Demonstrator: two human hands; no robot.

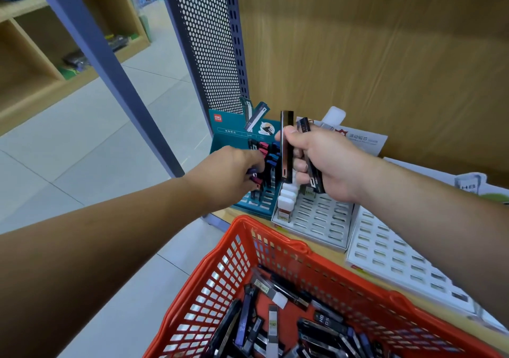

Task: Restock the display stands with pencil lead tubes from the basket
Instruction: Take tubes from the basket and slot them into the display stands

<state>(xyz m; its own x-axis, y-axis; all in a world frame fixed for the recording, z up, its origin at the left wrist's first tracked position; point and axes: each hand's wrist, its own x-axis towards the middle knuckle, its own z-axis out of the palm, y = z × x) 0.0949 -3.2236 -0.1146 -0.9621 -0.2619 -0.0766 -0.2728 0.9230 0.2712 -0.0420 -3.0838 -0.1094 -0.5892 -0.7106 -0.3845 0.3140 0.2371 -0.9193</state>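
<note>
The left hand (237, 170) pinched a dark tube (252, 171) at the teal stand (228, 129), on the left. The right hand (325, 162) clenched several spare tubes (287, 148), loosely fanned, above the white stand (325, 214). One might have slipped out, or the left knuckles toppled seated neighbours.

Basket (275, 236): red mesh, nearest the camera; loose lead tubes (275, 324) lie inside.
Teal stand (228, 129): beyond the basket's far-left corner, capped tubes upright in its slots.
White stand (322, 217): just behind the basket's far rim.
Left hand (237, 170): beyond the basket at the teal stand, fingers pinching a purple tube (252, 171).
Right hand (325, 159): beyond the basket above the white stand, gripping upright dark tubes (287, 148).
</note>
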